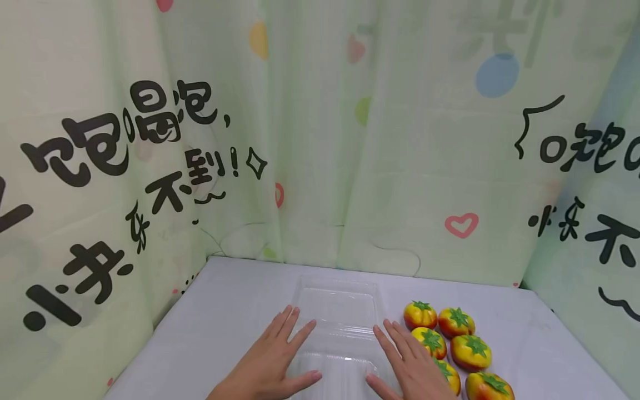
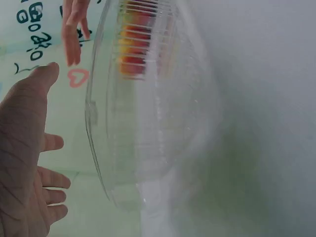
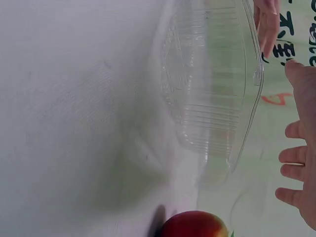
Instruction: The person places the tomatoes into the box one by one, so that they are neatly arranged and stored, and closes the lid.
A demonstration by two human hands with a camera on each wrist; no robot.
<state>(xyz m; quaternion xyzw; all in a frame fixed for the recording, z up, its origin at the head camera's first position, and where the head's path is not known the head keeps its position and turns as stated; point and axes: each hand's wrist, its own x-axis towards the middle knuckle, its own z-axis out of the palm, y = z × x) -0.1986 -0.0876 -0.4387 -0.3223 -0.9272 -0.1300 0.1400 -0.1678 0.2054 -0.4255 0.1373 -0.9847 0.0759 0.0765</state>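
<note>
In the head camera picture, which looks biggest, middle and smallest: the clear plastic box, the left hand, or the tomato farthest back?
1. Clear plastic box, biggest.
2. Left hand, middle, though it is nearer the camera, which makes it look bigger.
3. Farthest-back tomato, smallest.

Container (image 1: 340, 311): clear thin plastic, glossy, ribbed ridges along walls and base, see-through enough that colours behind show blurred. Tomatoes (image 1: 460, 344): smooth skin with soft sheen, look moulded, likely plastic or foam; green tops matt. Tabletop (image 1: 225, 311): white covering, matt, smooth, faint creases. Curtain (image 1: 390, 166): thin pale-green cloth, matt, hanging in soft folds, printed black lettering and coloured hearts.
</note>
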